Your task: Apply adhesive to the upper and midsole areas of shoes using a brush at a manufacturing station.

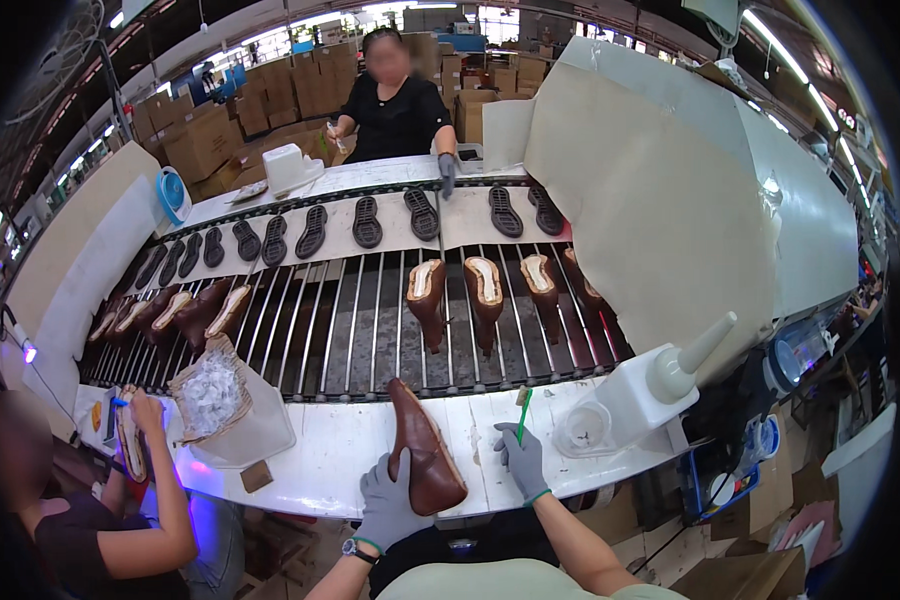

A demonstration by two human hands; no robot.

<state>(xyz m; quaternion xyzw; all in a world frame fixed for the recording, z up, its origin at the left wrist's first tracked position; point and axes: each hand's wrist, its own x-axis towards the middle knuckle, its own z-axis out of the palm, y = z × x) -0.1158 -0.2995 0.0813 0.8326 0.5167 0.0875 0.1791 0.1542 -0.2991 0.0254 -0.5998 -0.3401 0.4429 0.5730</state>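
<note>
In a grey glove, my left hand (388,503) grips a brown leather shoe upper (425,455) by its side, over the white bench's front edge. The upper stands tilted, its toe end low and its narrower end pointing away from me. My right hand (523,466), gloved too, is closed round a green toothbrush-like brush (523,412) with its bristle end up. The brush is apart from the upper. To the right of that hand are a small clear cup (587,428) and a large white squeeze bottle (638,390) with a long spout.
Beyond the bench (340,440) runs a roller conveyor (355,310) carrying several brown uppers (485,290) and a row of black soles (367,222). At left stands a bin of crumpled plastic (213,390). One co-worker (390,110) stands across; another (110,520) works at left.
</note>
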